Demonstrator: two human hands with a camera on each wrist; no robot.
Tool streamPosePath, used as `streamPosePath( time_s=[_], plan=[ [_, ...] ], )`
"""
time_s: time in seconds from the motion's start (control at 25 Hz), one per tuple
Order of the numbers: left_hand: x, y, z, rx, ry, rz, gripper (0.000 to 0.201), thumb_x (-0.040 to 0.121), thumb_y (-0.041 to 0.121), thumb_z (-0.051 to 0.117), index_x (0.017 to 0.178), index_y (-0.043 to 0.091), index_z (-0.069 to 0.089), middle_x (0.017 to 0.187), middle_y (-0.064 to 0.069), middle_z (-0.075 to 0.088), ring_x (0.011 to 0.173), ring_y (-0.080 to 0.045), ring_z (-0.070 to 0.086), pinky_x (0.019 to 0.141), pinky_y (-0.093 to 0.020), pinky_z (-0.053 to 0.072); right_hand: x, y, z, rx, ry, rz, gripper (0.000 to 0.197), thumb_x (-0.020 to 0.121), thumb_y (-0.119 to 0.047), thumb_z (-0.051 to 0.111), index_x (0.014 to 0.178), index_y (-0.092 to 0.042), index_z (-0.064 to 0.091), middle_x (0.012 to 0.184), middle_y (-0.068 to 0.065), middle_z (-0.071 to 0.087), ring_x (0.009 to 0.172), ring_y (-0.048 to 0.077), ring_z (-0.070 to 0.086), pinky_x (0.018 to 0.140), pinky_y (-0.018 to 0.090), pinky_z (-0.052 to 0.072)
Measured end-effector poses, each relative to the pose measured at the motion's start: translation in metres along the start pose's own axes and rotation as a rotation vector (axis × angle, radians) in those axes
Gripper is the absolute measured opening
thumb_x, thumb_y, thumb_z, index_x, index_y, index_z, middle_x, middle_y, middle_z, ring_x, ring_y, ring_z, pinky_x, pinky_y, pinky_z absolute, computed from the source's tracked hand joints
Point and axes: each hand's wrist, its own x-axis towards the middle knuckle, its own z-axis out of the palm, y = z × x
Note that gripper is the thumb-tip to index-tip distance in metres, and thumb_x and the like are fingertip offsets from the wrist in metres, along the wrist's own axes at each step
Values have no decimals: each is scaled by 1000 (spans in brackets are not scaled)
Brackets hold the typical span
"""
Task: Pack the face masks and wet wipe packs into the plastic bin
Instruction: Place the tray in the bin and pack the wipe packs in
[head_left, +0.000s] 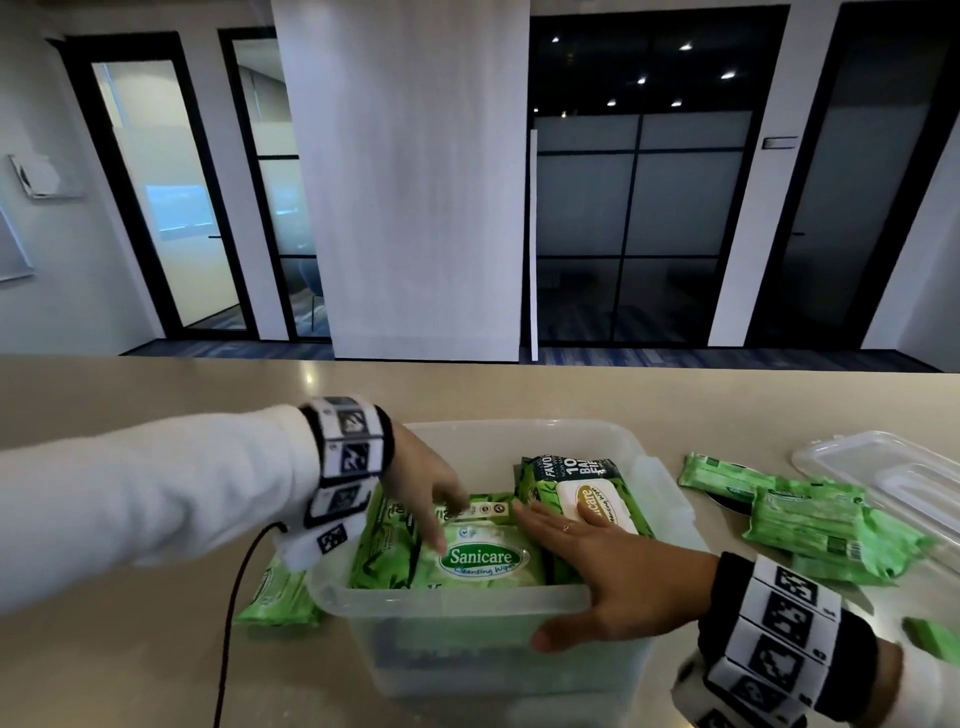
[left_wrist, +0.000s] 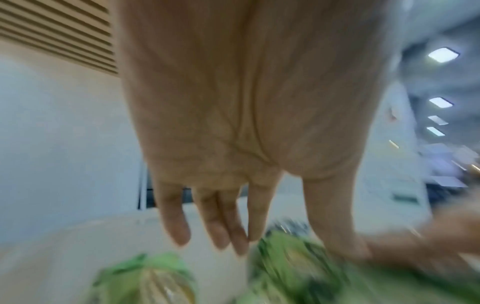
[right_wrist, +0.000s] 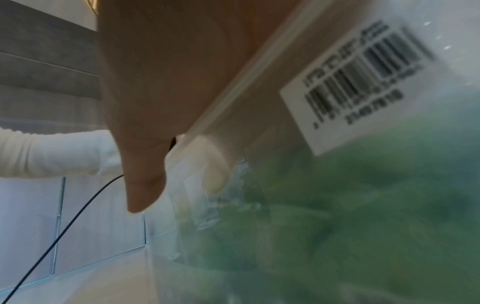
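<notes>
A clear plastic bin (head_left: 457, 597) stands on the counter in front of me and holds several green wet wipe packs. My left hand (head_left: 436, 514) reaches in from the left, its straight fingers touching the flat Sanicare pack (head_left: 483, 558). My right hand (head_left: 597, 561) lies across the bin's front rim, fingers flat on the packs next to a taller pack with a white lid (head_left: 587, 493), thumb on the outer wall. The left wrist view shows the left hand (left_wrist: 221, 236) open over blurred green packs (left_wrist: 293, 265). In the right wrist view the thumb (right_wrist: 140, 174) rests against the bin wall (right_wrist: 259, 144).
Several loose green packs (head_left: 821, 525) lie on the counter right of the bin, beside the clear lid (head_left: 893, 467). One more green pack (head_left: 275, 597) lies against the bin's left side. A black cable (head_left: 234, 613) hangs from my left wrist. A barcode label (right_wrist: 363, 82) sits on the bin wall.
</notes>
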Motion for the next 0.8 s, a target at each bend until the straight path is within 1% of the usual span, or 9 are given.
streamPosePath(
  time_s=[0.12,0.2,0.28,0.36,0.44,0.52,0.6,0.72,0.8],
  plan=[
    [-17,-47,-5,-384,390,19,53,96,44,49,142,19,43,142,3,49,125,-9,46,101,-23,35,-1,1,7,-105,92,-41,94,84,-71,45,153,-23,3,159,-10,-3,144,-2,-6,119,42,-8],
    [-20,-94,6,-512,568,-155,46,97,43,48,135,16,48,132,-3,57,112,-13,54,82,-20,43,0,1,12,-171,149,-75,79,88,-67,40,152,-27,17,158,-11,8,145,0,6,118,41,-6],
    [-18,-127,34,-529,449,-419,51,98,44,46,135,9,45,123,-8,57,104,-21,57,68,-21,44,-1,-1,13,-166,159,-80,76,86,-70,34,150,-30,24,158,-11,14,144,0,11,121,37,1],
    [-2,-146,74,-457,282,-556,59,98,43,47,134,-3,45,115,-15,58,97,-24,61,63,-25,46,0,-1,12,-147,158,-77,78,81,-72,29,148,-33,28,157,-12,17,144,-2,11,121,33,5],
    [22,-159,115,-397,206,-642,64,95,43,53,134,-7,47,122,-22,60,105,-30,62,79,-32,51,0,-2,12,-129,157,-76,75,84,-73,32,149,-36,25,157,-14,17,144,-4,9,122,33,7],
    [47,-173,148,-335,196,-740,73,92,49,54,141,-4,39,139,-20,49,124,-30,52,99,-34,42,0,-3,13,-129,173,-71,76,85,-72,38,150,-38,19,157,-17,16,143,-5,7,121,32,10],
    [60,-181,166,-318,225,-789,79,86,57,56,143,5,38,140,-12,49,124,-24,52,103,-34,42,-1,-5,12,-134,198,-50,78,85,-71,41,150,-39,14,156,-20,17,143,-6,9,121,28,10],
    [61,-185,169,-266,261,-756,56,89,56,51,134,23,51,133,3,56,112,-16,57,92,-26,46,0,-7,11,-135,236,-46,78,85,-70,44,150,-38,15,155,-20,22,142,-4,15,119,23,11],
    [59,-177,163,-342,300,-715,54,88,56,51,131,24,53,135,3,55,115,-17,55,94,-28,44,0,-6,13,-134,256,-56,76,84,-70,44,149,-39,20,154,-20,25,142,-4,18,119,23,14]
  ],
)
